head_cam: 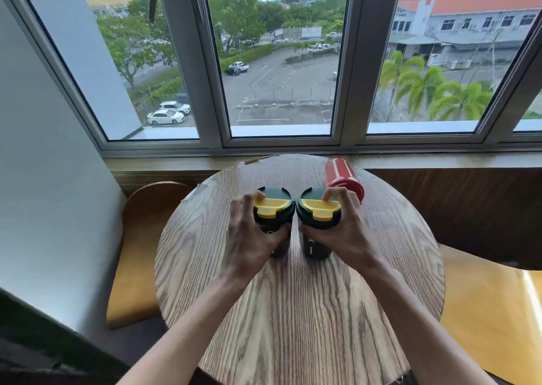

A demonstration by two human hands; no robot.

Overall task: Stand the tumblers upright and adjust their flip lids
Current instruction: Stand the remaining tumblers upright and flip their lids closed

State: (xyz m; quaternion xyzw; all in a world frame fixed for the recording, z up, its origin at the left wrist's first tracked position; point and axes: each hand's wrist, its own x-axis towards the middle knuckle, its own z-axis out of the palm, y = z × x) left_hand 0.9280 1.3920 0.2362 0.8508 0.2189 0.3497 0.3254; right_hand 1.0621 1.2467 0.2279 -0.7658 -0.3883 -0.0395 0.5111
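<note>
Two dark green tumblers with yellow flip lids stand upright side by side in the middle of the round wooden table (293, 311). My left hand (249, 238) wraps the left tumbler (278, 247), fingertips at the edge of its yellow lid (271, 206). My right hand (343, 229) wraps the right tumbler (312, 247), fingers resting on the back of its yellow lid (318, 207). Both flip lids lie flat, tabs pointing toward me. A red tumbler (341, 175) lies tilted on its side behind my right hand, partly hidden by it.
A window sill (440, 159) and large windows run behind the table. Yellow-cushioned wooden seats stand at the left (132, 267) and right (498, 320). A white wall (44, 179) closes in the left side.
</note>
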